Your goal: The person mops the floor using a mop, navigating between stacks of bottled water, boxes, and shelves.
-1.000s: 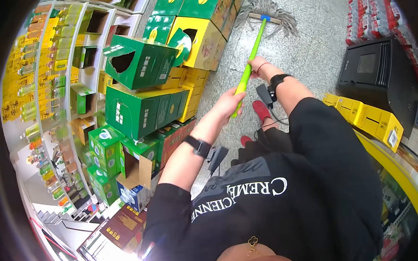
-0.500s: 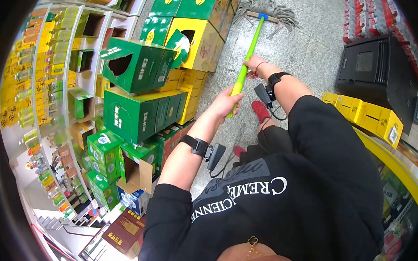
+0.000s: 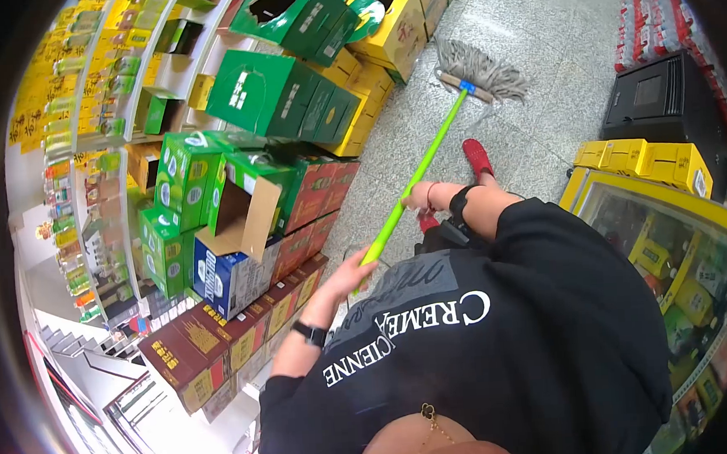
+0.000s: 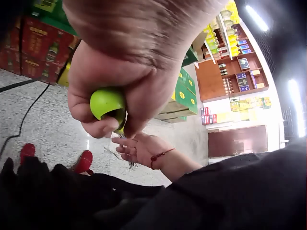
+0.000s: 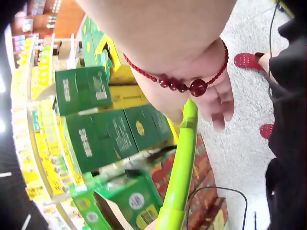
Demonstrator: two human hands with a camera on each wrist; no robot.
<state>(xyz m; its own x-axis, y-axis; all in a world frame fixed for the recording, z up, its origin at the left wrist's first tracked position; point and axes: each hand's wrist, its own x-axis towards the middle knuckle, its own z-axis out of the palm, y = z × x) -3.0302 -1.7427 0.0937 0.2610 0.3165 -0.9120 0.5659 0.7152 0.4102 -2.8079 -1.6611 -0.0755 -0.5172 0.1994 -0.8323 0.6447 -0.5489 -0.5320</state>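
Your left hand (image 3: 350, 275) gripped the mop (image 3: 436, 147); your right hand (image 3: 421, 196) touched it, fingers straight. Only left wrist showed its hollow end (image 4: 106, 101); the mop head (image 3: 483, 69) had come nearer you.

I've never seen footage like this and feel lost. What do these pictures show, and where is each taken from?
There is no machine here, just a person using two bare hands. The wide pictures come from a camera worn on the head, looking forward and down. The other two come from cameras on the left and right wrists. The left hand grips a green pole near its end; the right hand touches it farther along. At the far end, a mop head lies on the floor. Stacked boxes stand to the person's left.
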